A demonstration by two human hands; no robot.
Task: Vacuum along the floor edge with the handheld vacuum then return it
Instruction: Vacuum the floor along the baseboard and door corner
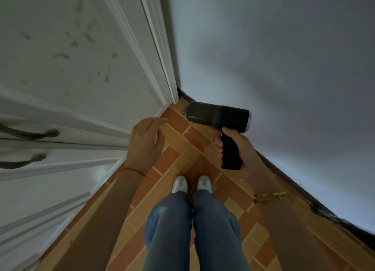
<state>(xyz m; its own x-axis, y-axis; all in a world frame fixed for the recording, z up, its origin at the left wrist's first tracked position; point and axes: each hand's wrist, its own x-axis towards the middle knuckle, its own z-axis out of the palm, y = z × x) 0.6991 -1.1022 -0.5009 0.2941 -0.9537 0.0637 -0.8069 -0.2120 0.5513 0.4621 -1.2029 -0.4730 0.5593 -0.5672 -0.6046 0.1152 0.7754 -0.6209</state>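
A black handheld vacuum (217, 116) with a pistol grip is held above the tiled floor (174, 155), its nozzle pointing left toward the corner where the white cabinet meets the wall. My right hand (237, 147) is closed around the vacuum's handle. My left hand (145, 141) hangs open with fingers spread, close to the cabinet's base, holding nothing. A red string circles its wrist. The dark floor edge (284, 175) runs along the foot of the right wall.
White cabinet doors (71, 68) with dark curved handles (30, 133) fill the left side. A pale wall (284, 57) stands on the right. My legs in jeans and white shoes (191, 184) stand in the narrow strip of orange-brown tiles between them.
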